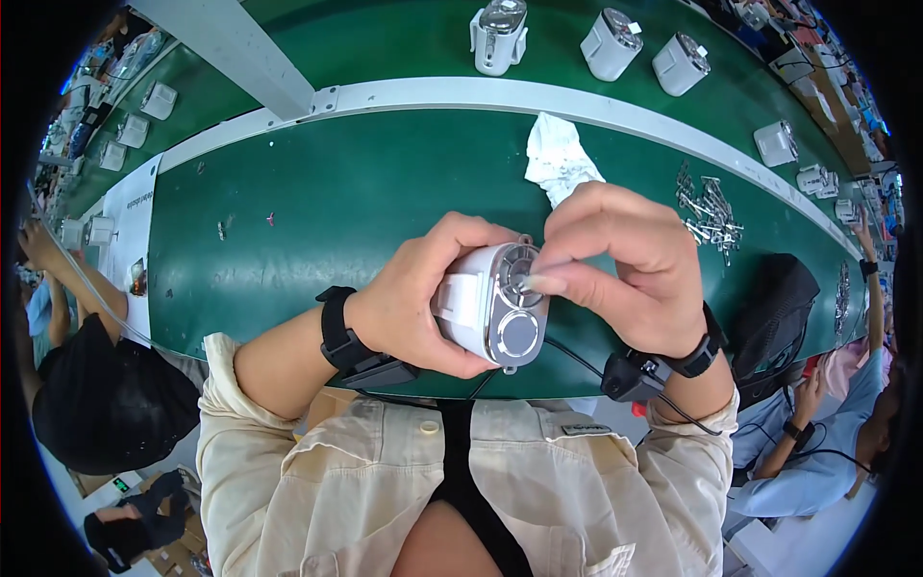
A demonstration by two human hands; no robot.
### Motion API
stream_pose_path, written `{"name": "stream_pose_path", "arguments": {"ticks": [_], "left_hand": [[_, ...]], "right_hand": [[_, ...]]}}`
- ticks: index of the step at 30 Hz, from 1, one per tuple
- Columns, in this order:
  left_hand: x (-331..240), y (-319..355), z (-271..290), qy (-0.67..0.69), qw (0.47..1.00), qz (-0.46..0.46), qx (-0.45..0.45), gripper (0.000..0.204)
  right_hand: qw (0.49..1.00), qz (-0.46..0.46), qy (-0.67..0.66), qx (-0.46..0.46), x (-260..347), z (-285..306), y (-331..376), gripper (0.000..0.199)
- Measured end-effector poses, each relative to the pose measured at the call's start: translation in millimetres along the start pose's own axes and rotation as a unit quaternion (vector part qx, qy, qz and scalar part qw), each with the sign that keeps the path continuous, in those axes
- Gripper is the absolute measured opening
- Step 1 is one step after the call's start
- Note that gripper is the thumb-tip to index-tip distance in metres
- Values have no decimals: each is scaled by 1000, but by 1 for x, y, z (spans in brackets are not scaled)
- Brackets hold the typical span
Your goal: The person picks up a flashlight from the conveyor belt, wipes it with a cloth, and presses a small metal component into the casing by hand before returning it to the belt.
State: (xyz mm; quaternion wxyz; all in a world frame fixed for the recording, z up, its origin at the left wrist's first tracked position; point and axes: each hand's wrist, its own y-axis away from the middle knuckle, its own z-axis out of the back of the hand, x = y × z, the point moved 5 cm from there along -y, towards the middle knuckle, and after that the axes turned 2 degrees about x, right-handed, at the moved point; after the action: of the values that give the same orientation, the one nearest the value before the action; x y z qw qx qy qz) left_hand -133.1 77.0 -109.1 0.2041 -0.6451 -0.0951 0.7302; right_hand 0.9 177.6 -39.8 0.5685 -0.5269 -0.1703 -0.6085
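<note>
My left hand (423,298) grips a small white device with a silver face (495,303), holding it just above the near edge of the green work table (346,202). The face shows a round grille above and a round disc below. My right hand (615,264) pinches at the grille with thumb and forefinger; a tiny part may be between the fingertips, but it is too small to tell. Both wrists wear black bands with a cable running from the right one.
A crumpled white cloth (560,163) and a heap of small metal clips (710,212) lie on the table beyond my hands. Several similar white devices (500,37) stand on the far belt behind a white rail (596,106). Other people sit at left (106,385) and right (817,423).
</note>
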Motion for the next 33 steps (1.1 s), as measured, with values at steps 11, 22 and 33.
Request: {"name": "stream_pose_path", "arguments": {"ticks": [11,22,33], "left_hand": [[-4,6,5,-84,993,-44,-64,86],[-5,11,7,-113,991,-58,-28,96],[6,7,2,-111,992,-43,-53,92]], "right_hand": [[961,105,228,-114,24,-20,9,20],[935,178,305,-30,30,-22,8,33],[913,232,334,-26,17,-21,16,41]]}}
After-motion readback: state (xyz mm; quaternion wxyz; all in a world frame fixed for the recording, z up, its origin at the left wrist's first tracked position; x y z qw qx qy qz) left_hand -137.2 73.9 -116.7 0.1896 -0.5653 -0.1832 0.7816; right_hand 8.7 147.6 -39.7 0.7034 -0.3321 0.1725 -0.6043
